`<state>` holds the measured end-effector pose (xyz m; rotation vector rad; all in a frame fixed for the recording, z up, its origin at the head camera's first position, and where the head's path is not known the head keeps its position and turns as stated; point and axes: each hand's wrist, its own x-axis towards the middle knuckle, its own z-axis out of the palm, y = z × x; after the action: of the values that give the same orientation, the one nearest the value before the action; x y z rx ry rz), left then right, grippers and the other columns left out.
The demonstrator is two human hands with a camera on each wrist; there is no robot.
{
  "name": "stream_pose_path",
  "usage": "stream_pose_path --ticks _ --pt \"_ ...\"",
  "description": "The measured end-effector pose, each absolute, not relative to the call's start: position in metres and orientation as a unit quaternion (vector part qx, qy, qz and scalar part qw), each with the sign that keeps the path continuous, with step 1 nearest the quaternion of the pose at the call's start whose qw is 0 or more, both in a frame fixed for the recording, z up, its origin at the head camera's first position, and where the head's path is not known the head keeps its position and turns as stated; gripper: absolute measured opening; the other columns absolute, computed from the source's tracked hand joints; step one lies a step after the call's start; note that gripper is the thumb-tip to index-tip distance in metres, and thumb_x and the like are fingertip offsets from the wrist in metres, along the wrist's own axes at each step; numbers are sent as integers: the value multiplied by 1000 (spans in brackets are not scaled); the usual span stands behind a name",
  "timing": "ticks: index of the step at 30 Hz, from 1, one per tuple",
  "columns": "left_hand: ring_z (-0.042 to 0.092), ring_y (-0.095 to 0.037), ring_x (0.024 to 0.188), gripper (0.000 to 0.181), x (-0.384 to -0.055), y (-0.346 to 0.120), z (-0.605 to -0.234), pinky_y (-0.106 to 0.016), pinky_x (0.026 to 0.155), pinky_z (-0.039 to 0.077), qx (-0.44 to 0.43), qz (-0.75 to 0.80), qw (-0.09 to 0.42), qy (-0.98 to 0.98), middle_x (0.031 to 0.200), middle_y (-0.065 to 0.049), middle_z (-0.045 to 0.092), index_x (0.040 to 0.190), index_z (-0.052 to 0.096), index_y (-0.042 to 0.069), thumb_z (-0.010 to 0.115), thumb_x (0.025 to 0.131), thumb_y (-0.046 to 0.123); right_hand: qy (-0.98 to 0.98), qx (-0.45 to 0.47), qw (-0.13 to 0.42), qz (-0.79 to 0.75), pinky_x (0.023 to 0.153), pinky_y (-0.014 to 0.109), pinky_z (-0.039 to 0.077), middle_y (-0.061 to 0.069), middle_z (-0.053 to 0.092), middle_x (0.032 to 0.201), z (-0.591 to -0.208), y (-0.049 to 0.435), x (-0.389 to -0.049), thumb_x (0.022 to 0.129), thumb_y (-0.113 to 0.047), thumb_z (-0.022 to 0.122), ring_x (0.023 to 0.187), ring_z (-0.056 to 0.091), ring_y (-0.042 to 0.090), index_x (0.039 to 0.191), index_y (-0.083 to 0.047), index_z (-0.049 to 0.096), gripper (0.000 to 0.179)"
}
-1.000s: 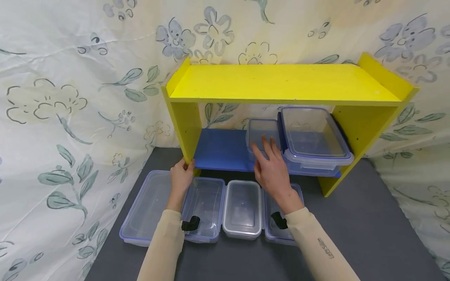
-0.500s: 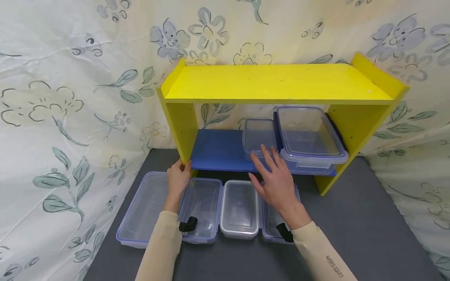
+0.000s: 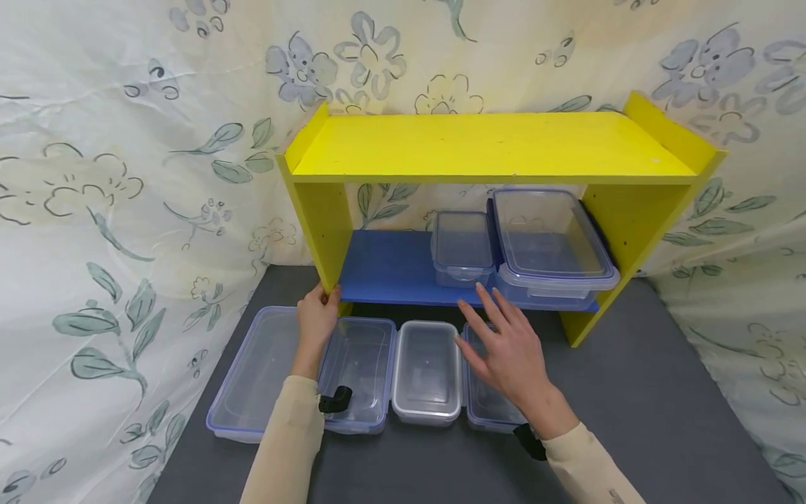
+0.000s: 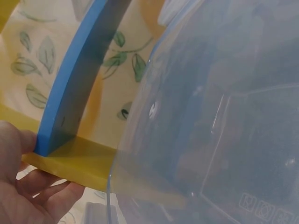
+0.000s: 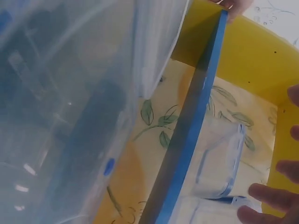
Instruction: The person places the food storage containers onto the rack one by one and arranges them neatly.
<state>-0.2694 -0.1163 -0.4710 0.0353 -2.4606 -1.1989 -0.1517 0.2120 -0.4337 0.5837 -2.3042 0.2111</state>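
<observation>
A yellow shelf unit [image 3: 491,143] with a blue shelf board [image 3: 390,266] stands against the patterned cloth. My left hand [image 3: 317,318] grips the front edge of its left side panel [image 3: 322,231], right where the blue board meets it. In the left wrist view the fingers [image 4: 60,198] wrap under the yellow edge. On the blue board sits a small lidded plastic food container [image 3: 462,241], beside a larger container [image 3: 550,241] at the right. My right hand [image 3: 506,353], holding nothing, has its fingers spread below the small container, just in front of the board.
Before the unit, several clear food containers form a row on the dark table [image 3: 655,406]: a large one [image 3: 252,378] at left, a blue-rimmed one [image 3: 365,357], a white-rimmed one [image 3: 428,371], and another [image 3: 488,406] partly under my right hand. Floral cloth [image 3: 126,210] surrounds the table.
My right hand has drawn back from the front of the small container, down and to the right, uncovering it. The left hand keeps its grip on the side panel.
</observation>
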Motion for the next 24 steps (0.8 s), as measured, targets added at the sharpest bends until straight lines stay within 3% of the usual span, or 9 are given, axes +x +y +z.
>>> stream_pose_path --ticks 4,10,16,24 --pt "51 -24 54 23 -270 -115 -472 -30 50 38 13 -429 201 -881 67 -13 62 87 63 8 58 97 28 -906 216 350 97 90 57 50 17 48 147 -442 219 -144 97 -55 44 124 55 41 137 -19 56 55" --pt "48 -22 51 24 -270 -114 -471 -31 48 37 12 -436 206 -876 64 -12 60 82 60 8 59 97 27 -922 195 318 106 83 58 52 15 48 147 -454 223 -136 81 -42 72 121 58 38 138 -22 55 63" --pt "51 -24 53 23 -271 -114 -472 -30 50 39 17 -433 202 -878 68 -14 63 87 63 7 58 97 27 -933 165 300 113 83 54 54 15 48 147 -460 228 -132 78 -41 75 120 58 37 139 -21 54 67" --pt "53 -27 55 24 -271 -114 -473 -30 51 40 18 -436 202 -877 71 -15 66 89 64 7 58 97 28 -944 136 280 108 57 49 55 15 49 147 -472 237 -127 77 -49 75 113 61 42 139 -21 55 71"
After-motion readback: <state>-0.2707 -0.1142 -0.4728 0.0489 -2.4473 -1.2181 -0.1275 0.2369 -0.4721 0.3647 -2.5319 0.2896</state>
